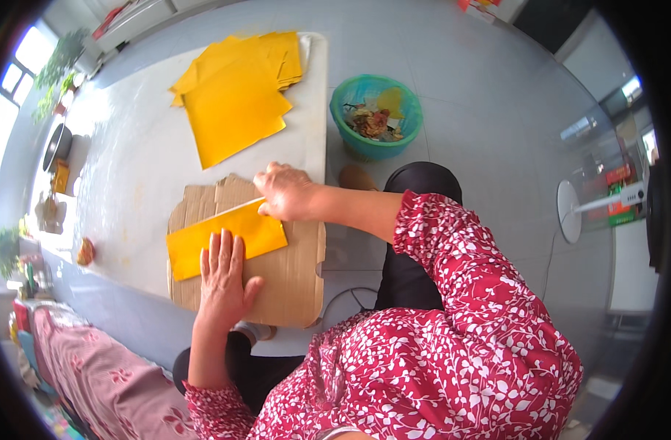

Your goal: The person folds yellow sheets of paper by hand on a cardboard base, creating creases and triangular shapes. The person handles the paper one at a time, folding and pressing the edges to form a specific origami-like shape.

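Observation:
A folded yellow sheet (189, 250) lies at a slant on a piece of corrugated cardboard (291, 280) at the near end of the white table. My left hand (224, 275) rests flat on its lower edge with the fingers close together and the thumb out to the side. My right hand (285, 190) is curled at the sheet's upper right edge, its fingertips touching the sheet; whether it grips anything there is hidden. Beyond the cardboard, a loose, fanned stack of yellow sheets (236, 99) lies on the table.
A teal plastic basket (349, 135) with dried scraps inside stands right of the table (132, 165). A small brownish item (86, 252) sits near the table's left edge. Pink patterned fabric (110, 374) is at lower left, and a white stand with a round base (569, 212) is far right.

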`<state>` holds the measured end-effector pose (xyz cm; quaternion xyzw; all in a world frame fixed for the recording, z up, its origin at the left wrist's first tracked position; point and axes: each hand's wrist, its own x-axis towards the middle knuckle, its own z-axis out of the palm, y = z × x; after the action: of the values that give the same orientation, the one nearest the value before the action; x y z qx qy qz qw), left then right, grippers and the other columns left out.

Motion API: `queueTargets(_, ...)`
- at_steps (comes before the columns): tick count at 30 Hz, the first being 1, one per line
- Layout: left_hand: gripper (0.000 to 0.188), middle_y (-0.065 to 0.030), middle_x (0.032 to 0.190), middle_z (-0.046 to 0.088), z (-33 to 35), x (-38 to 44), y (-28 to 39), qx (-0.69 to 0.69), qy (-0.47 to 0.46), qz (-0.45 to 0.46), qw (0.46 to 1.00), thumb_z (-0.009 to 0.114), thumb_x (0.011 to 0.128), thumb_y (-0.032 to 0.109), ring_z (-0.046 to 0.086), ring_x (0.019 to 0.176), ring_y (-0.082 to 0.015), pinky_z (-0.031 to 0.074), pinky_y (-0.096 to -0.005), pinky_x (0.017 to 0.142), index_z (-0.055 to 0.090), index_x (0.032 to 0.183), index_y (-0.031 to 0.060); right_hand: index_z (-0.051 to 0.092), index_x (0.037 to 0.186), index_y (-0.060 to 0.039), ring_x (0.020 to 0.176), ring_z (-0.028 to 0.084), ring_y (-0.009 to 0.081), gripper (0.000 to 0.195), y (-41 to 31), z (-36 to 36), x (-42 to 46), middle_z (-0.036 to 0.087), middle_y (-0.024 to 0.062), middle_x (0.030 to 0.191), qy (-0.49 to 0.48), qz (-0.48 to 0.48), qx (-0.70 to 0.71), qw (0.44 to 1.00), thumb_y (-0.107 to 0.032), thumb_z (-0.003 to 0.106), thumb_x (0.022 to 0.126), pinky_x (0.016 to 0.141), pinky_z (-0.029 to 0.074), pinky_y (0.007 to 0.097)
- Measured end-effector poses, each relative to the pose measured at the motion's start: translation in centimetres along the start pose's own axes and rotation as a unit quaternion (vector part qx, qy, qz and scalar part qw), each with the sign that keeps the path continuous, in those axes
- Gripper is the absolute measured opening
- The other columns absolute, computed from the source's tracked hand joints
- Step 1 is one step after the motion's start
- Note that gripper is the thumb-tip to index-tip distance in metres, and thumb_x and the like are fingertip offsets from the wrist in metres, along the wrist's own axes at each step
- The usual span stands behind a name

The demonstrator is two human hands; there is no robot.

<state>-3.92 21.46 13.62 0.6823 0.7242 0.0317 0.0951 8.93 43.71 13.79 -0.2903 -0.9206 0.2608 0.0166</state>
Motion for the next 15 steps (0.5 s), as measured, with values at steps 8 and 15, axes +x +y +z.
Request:
queueTargets(8,0.088,-0.0247,0.165,0.015,-0.7,0.8,-0.4,0.021,-0.072,-0.001,0.997,0.058,0.090,0.047,0.007,0.155,-0.0400,0.002,-0.0529,0.124,0.025,0.157,0.0007,0.064,0.115,0.0034,0.113,0.063,0.0363,0.040,-0.3,-0.1,-0.2,0.064,0.0232,0.119,-0.033,-0.030,-0.023,0.999,-0.023,0.075,0.086,0.095,0.054,0.0423)
queueTargets(15,0.095,-0.0247,0.165,0.016,0.2,0.8,-1.2,0.004,0.004,0.004,1.000,0.068,0.085,0.036,0.009,0.155,-0.0395,0.002,-0.0532,0.124,0.020,0.158,0.0003,0.057,0.106,0.0065,0.095,0.071,0.0368,0.029,-0.6,-0.5,-1.6,0.070,0.0267,0.098,-0.058,-0.022,0.150,0.987,-0.011,0.069,0.086,0.082,0.058,0.0421)
